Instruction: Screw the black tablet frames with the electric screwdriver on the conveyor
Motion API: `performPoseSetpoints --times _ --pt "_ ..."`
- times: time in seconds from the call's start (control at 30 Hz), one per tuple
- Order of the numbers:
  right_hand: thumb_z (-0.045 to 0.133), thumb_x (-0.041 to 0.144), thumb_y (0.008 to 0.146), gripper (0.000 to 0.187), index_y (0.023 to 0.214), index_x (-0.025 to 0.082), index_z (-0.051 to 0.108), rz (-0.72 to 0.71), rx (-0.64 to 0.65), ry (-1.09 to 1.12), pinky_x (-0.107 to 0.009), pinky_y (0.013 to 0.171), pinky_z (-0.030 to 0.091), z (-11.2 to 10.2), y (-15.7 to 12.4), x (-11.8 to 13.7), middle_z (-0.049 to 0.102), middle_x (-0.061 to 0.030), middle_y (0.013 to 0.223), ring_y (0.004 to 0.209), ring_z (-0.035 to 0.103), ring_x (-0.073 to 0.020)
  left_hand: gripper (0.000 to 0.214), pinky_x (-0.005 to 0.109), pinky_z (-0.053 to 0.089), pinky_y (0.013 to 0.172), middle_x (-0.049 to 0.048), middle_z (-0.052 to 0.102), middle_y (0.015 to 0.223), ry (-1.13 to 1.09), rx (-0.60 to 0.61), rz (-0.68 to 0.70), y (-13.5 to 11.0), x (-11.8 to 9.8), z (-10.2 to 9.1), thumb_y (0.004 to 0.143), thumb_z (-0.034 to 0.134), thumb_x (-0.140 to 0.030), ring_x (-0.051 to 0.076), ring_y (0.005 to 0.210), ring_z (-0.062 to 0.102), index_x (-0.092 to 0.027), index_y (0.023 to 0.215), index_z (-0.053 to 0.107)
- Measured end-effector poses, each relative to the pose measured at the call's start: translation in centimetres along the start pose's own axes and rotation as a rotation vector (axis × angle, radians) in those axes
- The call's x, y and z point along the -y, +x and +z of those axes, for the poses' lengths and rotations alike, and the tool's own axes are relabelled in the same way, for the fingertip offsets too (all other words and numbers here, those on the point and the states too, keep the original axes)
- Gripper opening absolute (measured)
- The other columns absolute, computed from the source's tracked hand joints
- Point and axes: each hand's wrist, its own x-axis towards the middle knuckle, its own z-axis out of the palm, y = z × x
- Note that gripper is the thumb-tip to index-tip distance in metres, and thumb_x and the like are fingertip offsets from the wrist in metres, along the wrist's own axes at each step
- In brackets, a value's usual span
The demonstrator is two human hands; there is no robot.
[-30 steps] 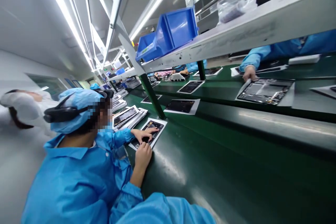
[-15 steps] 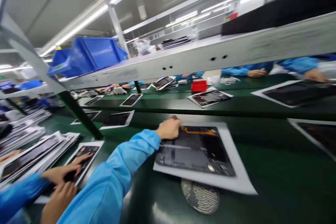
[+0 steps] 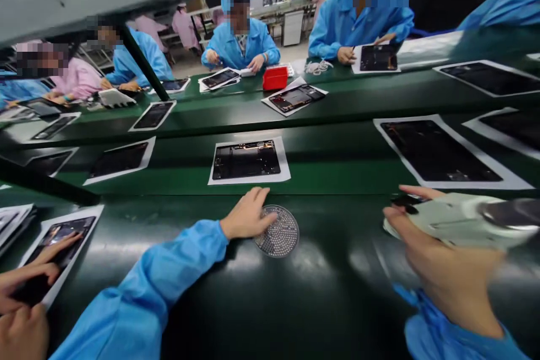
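Observation:
My left hand (image 3: 248, 215) reaches over the worktop, fingers stretched out and holding nothing. Its thumb is over the left part of a round clear disc (image 3: 280, 236) dotted with rows of small metallic spots. Just beyond the fingertips, an opened tablet (image 3: 247, 160) rests on a white sheet on the green conveyor. At the right, my right hand (image 3: 439, 259) has its thumb and forefinger around the front of a pale green device (image 3: 453, 219) with a black tip. A blurred dark grey cylinder is at the device's far end; its exact kind is unclear.
More tablets (image 3: 442, 152) on white sheets lie along two conveyor lanes. At lower left a co-worker's hands (image 3: 37, 275) work on another tablet. Co-workers in blue sit across the line, near a red box (image 3: 275, 77). A dark green post (image 3: 46, 183) stands left.
My left hand has let go of the tablet on its sheet, which now lies on the conveyor, and has drawn back beside the disc. My right hand and the pale device have come into view.

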Motion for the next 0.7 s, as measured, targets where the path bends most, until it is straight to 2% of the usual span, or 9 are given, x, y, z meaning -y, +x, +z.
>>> performPoseSetpoints --times 0.1,0.2,0.3,0.37,0.47,0.53,0.6,0.7 --pt "0.080 0.034 0.063 0.038 0.099 0.022 0.074 0.008 0.064 0.032 -0.039 0.073 0.048 0.7 -0.4 0.3 0.067 -0.0024 0.085 0.069 0.060 -0.0186 0.083 0.050 0.038 0.116 0.0212 0.044 0.148 -0.001 -0.018 -0.052 -2.0 -2.4 1.9 0.088 0.062 -0.061 0.036 0.140 0.041 -0.011 0.151 0.038" --pt "0.079 0.033 0.065 0.035 0.098 0.023 0.074 0.013 0.104 0.040 -0.041 0.078 0.049 0.8 -0.7 0.7 0.067 -0.0022 0.084 0.073 0.061 -0.0207 0.086 0.056 0.035 0.115 0.0228 0.043 0.149 0.039 -0.047 -0.121 -1.4 -3.4 2.8 0.087 0.061 -0.065 0.041 0.141 0.038 -0.013 0.152 0.038" --pt "0.078 0.032 0.065 0.033 0.097 0.025 0.074 0.008 0.090 0.058 -0.042 0.080 0.050 0.6 -0.8 1.0 0.067 -0.0022 0.084 0.075 0.062 -0.0219 0.080 0.059 0.033 0.114 0.0217 0.045 0.148 0.087 -0.064 -0.163 -0.5 -3.3 3.0 0.090 0.057 -0.066 0.042 0.139 0.039 -0.017 0.152 0.041" --pt "0.078 0.031 0.066 0.032 0.097 0.025 0.074 -0.010 0.080 0.072 -0.041 0.079 0.049 0.5 -0.9 1.2 0.067 -0.0028 0.086 0.076 0.062 -0.0219 0.073 0.056 0.034 0.114 0.0208 0.046 0.147 0.113 -0.063 -0.163 -0.6 -2.9 2.8 0.093 0.055 -0.061 0.040 0.139 0.040 -0.019 0.151 0.043" --pt "0.077 0.029 0.068 0.030 0.096 0.023 0.073 -0.046 0.074 0.073 -0.037 0.070 0.049 0.3 -0.9 1.5 0.067 -0.0030 0.085 0.070 0.060 -0.0193 0.059 0.048 0.036 0.115 0.0210 0.047 0.146 0.142 -0.056 -0.160 -1.3 -2.3 2.4 0.100 0.049 -0.045 0.034 0.138 0.044 -0.014 0.149 0.046" --pt "0.077 0.028 0.068 0.028 0.096 0.023 0.073 -0.061 0.082 0.079 -0.035 0.064 0.048 0.2 -0.9 1.6 0.066 -0.0021 0.082 0.065 0.058 -0.0174 0.059 0.045 0.037 0.115 0.0213 0.048 0.145 0.156 -0.053 -0.165 -1.7 -2.4 2.2 0.100 0.048 -0.043 0.032 0.137 0.045 -0.011 0.149 0.045" --pt "0.076 0.027 0.068 0.028 0.096 0.023 0.074 -0.081 0.094 0.090 -0.033 0.061 0.048 0.1 -0.8 1.6 0.066 -0.0017 0.081 0.064 0.058 -0.0166 0.069 0.049 0.038 0.114 0.0214 0.048 0.145 0.170 -0.054 -0.171 -1.7 -3.0 2.3 0.097 0.053 -0.054 0.036 0.138 0.043 -0.011 0.151 0.043" --pt "0.075 0.024 0.069 0.028 0.097 0.022 0.074 -0.115 0.110 0.090 -0.032 0.059 0.048 0.1 -0.6 1.4 0.067 -0.0019 0.080 0.063 0.059 -0.0162 0.083 0.057 0.035 0.113 0.0208 0.045 0.148 0.195 -0.061 -0.178 -1.5 -4.1 2.7 0.088 0.059 -0.068 0.044 0.140 0.038 -0.019 0.153 0.042"
